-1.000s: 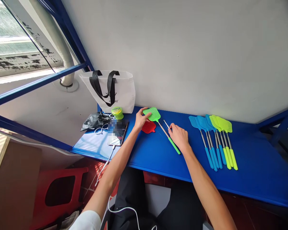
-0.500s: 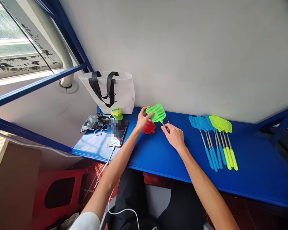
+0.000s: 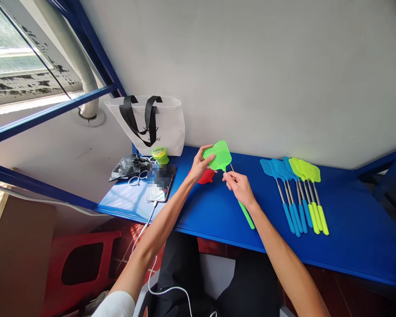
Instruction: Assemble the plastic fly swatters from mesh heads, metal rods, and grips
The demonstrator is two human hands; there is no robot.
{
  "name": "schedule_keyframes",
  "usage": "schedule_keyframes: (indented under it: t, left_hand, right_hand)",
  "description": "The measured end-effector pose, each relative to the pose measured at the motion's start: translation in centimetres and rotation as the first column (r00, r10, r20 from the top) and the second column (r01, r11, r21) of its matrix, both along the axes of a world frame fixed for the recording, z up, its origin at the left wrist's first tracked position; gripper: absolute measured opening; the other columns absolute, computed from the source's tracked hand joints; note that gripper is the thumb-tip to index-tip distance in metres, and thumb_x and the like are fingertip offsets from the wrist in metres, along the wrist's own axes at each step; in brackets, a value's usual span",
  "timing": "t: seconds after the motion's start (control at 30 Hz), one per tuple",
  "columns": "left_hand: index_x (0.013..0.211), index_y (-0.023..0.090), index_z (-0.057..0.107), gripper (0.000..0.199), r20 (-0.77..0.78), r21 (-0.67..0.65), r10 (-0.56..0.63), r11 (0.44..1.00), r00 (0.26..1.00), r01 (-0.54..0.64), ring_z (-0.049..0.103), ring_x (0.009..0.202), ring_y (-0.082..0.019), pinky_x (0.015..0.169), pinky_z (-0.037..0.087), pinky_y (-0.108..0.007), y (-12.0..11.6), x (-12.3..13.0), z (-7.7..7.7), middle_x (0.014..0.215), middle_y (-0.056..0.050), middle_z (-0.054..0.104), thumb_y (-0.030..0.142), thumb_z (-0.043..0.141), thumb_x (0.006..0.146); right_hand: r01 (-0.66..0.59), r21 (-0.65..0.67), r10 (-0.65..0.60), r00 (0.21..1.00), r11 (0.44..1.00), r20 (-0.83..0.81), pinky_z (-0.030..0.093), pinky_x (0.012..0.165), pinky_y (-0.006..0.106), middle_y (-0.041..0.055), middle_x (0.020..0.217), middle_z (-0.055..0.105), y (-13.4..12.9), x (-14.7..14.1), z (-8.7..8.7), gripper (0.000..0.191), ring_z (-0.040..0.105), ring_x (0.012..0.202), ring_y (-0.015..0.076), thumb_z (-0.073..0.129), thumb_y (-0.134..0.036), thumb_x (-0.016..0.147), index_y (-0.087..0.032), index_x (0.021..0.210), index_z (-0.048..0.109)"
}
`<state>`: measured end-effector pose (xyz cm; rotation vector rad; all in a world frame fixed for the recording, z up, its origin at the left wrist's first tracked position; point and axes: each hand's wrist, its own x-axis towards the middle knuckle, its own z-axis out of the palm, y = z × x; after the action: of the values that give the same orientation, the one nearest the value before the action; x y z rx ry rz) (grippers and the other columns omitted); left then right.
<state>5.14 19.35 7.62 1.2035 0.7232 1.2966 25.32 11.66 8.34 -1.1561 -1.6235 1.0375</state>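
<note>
My left hand (image 3: 198,166) is closed on the edge of a bright green perforated fly swatter head (image 3: 221,154), thumb on its face. Below it, the fingers of my right hand (image 3: 240,187) pinch the narrow neck of the same head. A thin metal rod tip (image 3: 231,167) shows just behind my right hand, in line with a green handle (image 3: 246,215) under my wrist. Whether head and handle are joined is hidden by my fingers. A red swatter head (image 3: 206,177) lies on the blue table (image 3: 204,211), partly behind my left hand.
Several fly swatters with blue handles (image 3: 288,218) and yellow-green handles (image 3: 323,220) lie side by side at right. At left are a white bag (image 3: 168,125), a green round tub (image 3: 160,156), scissors (image 3: 133,180), black plastic (image 3: 125,167) and a phone (image 3: 161,185) on a white cable.
The green swatter head has shifted slightly right and up with my left hand. My right hand has moved a little, and more of the green handle shows beneath it.
</note>
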Motion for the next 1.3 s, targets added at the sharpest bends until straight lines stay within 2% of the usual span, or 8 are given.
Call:
schedule_keyframes:
  t: [0.23,0.4,0.53,0.67,0.77,0.9,1.07,1.3]
  left_hand:
    - [0.159,0.029,0.052,0.082,-0.016,0.034,-0.016,0.999,1.000,0.016,0.080,0.086,-0.025,0.063,0.072,-0.038,0.3,-0.4,-0.1,0.132,-0.013,0.071,0.060,0.086,0.091]
    - [0.169,0.030,0.039,0.100,-0.073,0.040,-0.012,0.999,0.997,0.015,0.078,0.070,-0.019,0.062,0.069,-0.034,0.6,0.6,-1.1,0.117,-0.010,0.074,0.056,0.091,0.088]
    - [0.170,0.032,0.034,0.103,-0.081,0.018,0.084,0.996,0.993,-0.083,0.076,0.066,-0.017,0.063,0.067,-0.033,1.0,0.7,-1.7,0.115,-0.010,0.074,0.055,0.092,0.087]
    - [0.171,0.031,0.033,0.104,-0.205,0.040,0.214,0.977,0.955,-0.210,0.079,0.078,-0.023,0.075,0.066,-0.040,1.2,0.1,-2.2,0.112,-0.009,0.076,0.057,0.090,0.088]
    - [0.165,0.028,0.044,0.090,-0.483,0.186,0.369,0.930,0.794,-0.319,0.077,0.105,-0.032,0.095,0.061,-0.047,1.1,-0.3,-2.8,0.116,-0.011,0.077,0.057,0.087,0.091]
    - [0.140,0.023,0.067,0.045,-0.738,0.378,0.454,0.891,0.500,-0.250,0.066,0.129,-0.040,0.111,0.049,-0.054,1.3,-0.4,-3.8,0.132,-0.017,0.075,0.050,0.070,0.105]
    - [0.125,0.024,0.073,0.022,-0.847,0.433,0.441,0.896,0.298,-0.099,0.061,0.137,-0.037,0.117,0.044,-0.053,1.6,-0.7,-4.7,0.139,-0.015,0.072,0.033,0.061,0.109]
    - [0.132,0.026,0.070,0.027,-0.861,0.458,0.446,0.889,0.242,-0.008,0.060,0.141,-0.035,0.119,0.043,-0.052,1.6,-1.0,-5.0,0.147,-0.014,0.068,0.030,0.055,0.111]
  right_hand:
    - [-0.087,-0.206,0.019,0.950,0.975,-0.310,0.031,0.044,0.027,-0.0049,0.051,0.049,0.5,-0.7,-0.3,0.056,0.039,0.044,0.0104,0.079,-0.076,0.087,-0.022,0.077,0.071]
    - [-0.072,-0.288,-0.031,0.940,0.955,-0.339,0.029,0.041,0.025,-0.0071,0.053,0.048,1.3,-0.9,-0.8,0.060,0.036,0.042,0.0087,0.082,-0.080,0.080,-0.022,0.083,0.071]
    - [-0.071,-0.280,0.022,0.984,0.957,-0.174,0.033,0.044,0.025,-0.0050,0.061,0.058,1.2,-0.7,-1.2,0.060,0.043,0.045,0.0112,0.070,-0.080,0.089,-0.022,0.101,0.074]
    - [-0.022,-0.084,0.043,0.964,0.996,0.261,0.040,0.056,0.028,0.0000,0.067,0.067,0.8,-0.6,-1.4,0.052,0.059,0.057,0.0168,0.053,-0.070,0.105,-0.023,0.095,0.073]
    - [0.073,0.117,-0.132,0.748,0.990,0.650,0.034,0.063,0.029,0.0030,0.072,0.072,0.5,-0.8,-1.4,0.043,0.067,0.068,0.0193,0.050,-0.049,0.111,-0.024,0.084,0.071]
    - [0.120,0.167,-0.205,0.497,0.979,0.843,0.029,0.064,0.030,0.0077,0.086,0.081,0.2,-1.3,-1.3,0.034,0.073,0.079,0.0222,0.055,-0.039,0.111,-0.024,0.089,0.076]
    - [0.126,0.208,-0.242,0.437,0.970,0.866,0.030,0.066,0.030,0.0103,0.094,0.083,0.4,-1.5,-1.3,0.035,0.074,0.084,0.0227,0.053,-0.041,0.114,-0.023,0.098,0.079]
    - [0.257,0.282,-0.373,0.454,0.924,0.809,0.028,0.066,0.030,0.0101,0.096,0.083,2.2,1.3,-1.3,0.036,0.072,0.081,0.0216,0.048,-0.042,0.117,-0.023,0.108,0.077]
